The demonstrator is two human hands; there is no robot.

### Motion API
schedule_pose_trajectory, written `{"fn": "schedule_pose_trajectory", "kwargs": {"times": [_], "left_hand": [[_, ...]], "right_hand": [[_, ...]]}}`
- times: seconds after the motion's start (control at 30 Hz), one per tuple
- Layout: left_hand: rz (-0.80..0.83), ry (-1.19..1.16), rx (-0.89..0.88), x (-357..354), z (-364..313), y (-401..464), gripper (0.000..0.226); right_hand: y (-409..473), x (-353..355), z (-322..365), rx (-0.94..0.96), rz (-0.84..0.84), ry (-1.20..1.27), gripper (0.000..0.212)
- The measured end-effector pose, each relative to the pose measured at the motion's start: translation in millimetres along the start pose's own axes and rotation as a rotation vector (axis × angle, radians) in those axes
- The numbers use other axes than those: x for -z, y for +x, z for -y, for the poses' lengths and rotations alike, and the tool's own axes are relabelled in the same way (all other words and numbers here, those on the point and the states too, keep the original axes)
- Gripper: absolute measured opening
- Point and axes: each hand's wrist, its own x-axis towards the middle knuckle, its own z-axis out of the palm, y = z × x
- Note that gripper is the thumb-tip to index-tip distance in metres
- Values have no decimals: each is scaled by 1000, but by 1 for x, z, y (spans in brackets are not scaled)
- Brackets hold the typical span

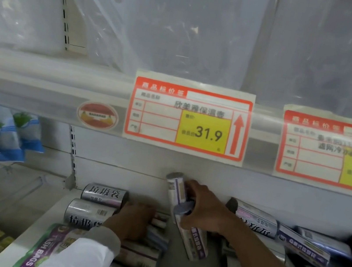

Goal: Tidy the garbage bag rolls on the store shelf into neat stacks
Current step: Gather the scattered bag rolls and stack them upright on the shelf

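Right hand (199,208) clutching two slim rolls (179,199), lifting clear; left hand (133,221) spread flat, steadying silver rolls (91,209) for stacking.

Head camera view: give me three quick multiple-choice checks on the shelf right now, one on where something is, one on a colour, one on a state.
1. Where do the two silver rolls with big black characters lie?
A. At the shelf's back left, one before the other
B. On the shelf above
C. In the right hand

2. What colour is the box around the price 31.9 on the price tag?
A. Blue
B. Yellow
C. Green

3. What is the right hand doing?
A. Hanging empty
B. Gripping slim rolls lifted off the shelf
C. Pulling at the price tag

Answers: 1 A, they lie on their sides by the back wall, left of the left hand. 2 B, the digits sit on yellow inside a red frame. 3 B, its fingers wrap around the tilted rolls.
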Motion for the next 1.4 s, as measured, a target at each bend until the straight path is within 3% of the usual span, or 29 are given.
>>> {"fn": "schedule_pose_trajectory", "kwargs": {"times": [0.23, 0.33, 0.43, 0.53, 0.6, 0.7, 0.87, 0.97, 1.17, 1.3, 1.4], "left_hand": [[7, -376, 45, 3, 11, -5, 51], [-93, -607, 153, 6, 13, -6, 44], [-226, -811, 348, 6, 18, -5, 81], [-375, -946, 366, 8, 23, -5, 94], [-395, -862, 322, 13, 24, -6, 93], [-318, -568, 286, 17, 19, -5, 68], [-228, -130, 192, 14, 15, -2, 42], [-228, 69, 158, 12, 14, 4, 44], [-265, 258, 59, 17, 15, 4, 55], [-227, 341, -31, 16, 3, -3, 55], [-118, 259, -34, 6, -7, -2, 57]], "right_hand": [[49, -25, 17, 29, 139, -58, 89], [57, -46, 21, 87, 151, -142, 91], [58, -63, 22, 99, 123, -245, 73], [52, -67, 15, 119, 88, -351, 44], [45, -68, 8, 96, 50, -386, 46], [35, -72, -6, 61, 26, -295, 40], [26, -63, -31, 59, -109, -256, 57], [21, -56, -37, -7, -124, -116, 53], [30, -60, -39, -69, -298, 36, 61], [47, -63, -27, -95, -368, -147, 61], [47, -64, -32, -251, -364, -183, 71]]}}
